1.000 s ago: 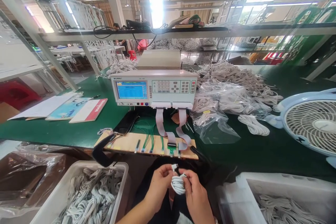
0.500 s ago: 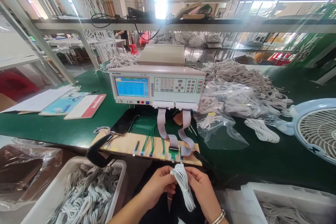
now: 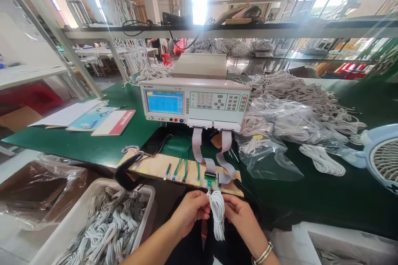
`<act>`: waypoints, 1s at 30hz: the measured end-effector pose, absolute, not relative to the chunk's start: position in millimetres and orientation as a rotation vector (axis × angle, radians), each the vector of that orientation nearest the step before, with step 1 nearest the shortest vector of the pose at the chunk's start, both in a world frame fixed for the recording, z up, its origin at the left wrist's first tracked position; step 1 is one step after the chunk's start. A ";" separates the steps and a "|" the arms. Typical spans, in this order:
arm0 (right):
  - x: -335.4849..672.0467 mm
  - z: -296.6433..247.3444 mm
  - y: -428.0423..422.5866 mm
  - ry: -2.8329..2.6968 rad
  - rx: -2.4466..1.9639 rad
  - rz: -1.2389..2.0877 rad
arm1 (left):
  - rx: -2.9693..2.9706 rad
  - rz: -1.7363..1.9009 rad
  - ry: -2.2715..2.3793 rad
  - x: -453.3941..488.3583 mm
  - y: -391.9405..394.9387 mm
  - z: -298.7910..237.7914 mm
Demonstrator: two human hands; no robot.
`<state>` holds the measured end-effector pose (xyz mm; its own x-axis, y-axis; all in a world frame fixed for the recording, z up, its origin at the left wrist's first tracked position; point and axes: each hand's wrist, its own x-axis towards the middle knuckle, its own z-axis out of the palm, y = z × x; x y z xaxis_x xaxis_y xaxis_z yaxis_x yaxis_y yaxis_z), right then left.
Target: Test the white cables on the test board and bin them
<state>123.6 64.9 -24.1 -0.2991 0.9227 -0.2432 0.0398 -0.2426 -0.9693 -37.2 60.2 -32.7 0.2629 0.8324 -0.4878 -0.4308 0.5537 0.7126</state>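
Both hands, left hand (image 3: 190,211) and right hand (image 3: 241,217), pinched the top of a white cable bundle (image 3: 217,214) just below the wooden test board (image 3: 174,169).

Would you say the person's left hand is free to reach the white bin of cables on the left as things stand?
Probably not at once: the left hand is pinching the coiled white cable together with the right hand. The white bin lies open-topped just beside it, with nothing between.
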 end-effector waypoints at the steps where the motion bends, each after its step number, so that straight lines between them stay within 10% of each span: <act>1: 124.7 -21.4 65.2 -1.333 -1.217 1.637 | 0.490 0.902 0.969 -35.2 60.3 -33.0; 30: 122.6 -35.8 61.7 -1.194 -1.212 1.600 | 0.349 1.123 1.055 -13.9 54.7 -40.1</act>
<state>122.6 61.7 -35.8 -0.2368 0.9433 -0.2327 -0.0450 -0.2500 -0.9672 -13.9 54.7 -40.1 0.0403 0.8596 -0.5094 -0.5621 0.4410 0.6997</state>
